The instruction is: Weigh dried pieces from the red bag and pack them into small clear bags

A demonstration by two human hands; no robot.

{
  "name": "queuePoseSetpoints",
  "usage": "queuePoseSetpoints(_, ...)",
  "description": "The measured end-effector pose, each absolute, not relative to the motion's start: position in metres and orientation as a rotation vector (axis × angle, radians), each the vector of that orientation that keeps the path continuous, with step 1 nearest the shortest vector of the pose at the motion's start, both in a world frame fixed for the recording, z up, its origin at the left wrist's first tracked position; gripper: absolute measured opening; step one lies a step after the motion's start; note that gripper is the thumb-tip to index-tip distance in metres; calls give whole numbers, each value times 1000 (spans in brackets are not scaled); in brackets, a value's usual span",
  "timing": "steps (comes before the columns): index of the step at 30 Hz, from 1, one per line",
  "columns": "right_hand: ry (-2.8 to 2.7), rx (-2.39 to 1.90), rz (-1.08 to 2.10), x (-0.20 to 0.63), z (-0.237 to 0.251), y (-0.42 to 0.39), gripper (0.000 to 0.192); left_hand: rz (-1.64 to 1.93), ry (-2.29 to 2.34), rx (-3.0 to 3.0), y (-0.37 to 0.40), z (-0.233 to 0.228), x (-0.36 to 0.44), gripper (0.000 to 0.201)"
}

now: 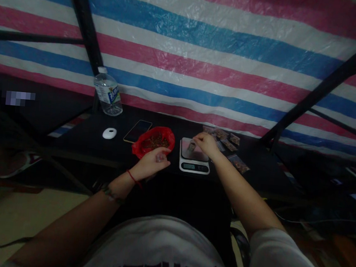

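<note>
My left hand (152,163) is closed beside the near edge of a red plastic bag (139,147), which lies open like a bowl around small brown pieces (158,141). Something small, clear and crinkled shows between its thumb and fingers, too blurred to name. Over the plate of a white kitchen scale (194,168), my right hand (206,143) pinches the top of what looks like a small plastic bag (191,146). The scale's display reading is too small to make out.
Several small filled clear bags (229,145) lie right of the scale, one of them (238,163) nearer me. To the left are a phone (138,131), a white mouse (109,133) and a plastic bottle (108,92). Black frame bars (312,89) and a striped sheet (202,65) stand behind.
</note>
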State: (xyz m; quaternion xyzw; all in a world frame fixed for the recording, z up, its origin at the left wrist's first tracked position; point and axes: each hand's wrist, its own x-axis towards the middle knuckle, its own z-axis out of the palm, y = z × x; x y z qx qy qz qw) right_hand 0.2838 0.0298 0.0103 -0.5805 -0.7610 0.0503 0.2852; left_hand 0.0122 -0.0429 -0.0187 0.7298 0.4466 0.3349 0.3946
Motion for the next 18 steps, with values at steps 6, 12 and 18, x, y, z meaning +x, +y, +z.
queuePoseSetpoints(6,-2039,-1378,74,251,29,19,24,643,1044,2191,-49,-17,-12,33)
queuePoseSetpoints(12,-2381,-1257,223,179,40,25,30,570,1178,2421,-42,-4,-27,26)
queuePoseSetpoints(18,-2785,-1420,186,139,27,57,37,712,1501,2406,-26,-2,-49,27)
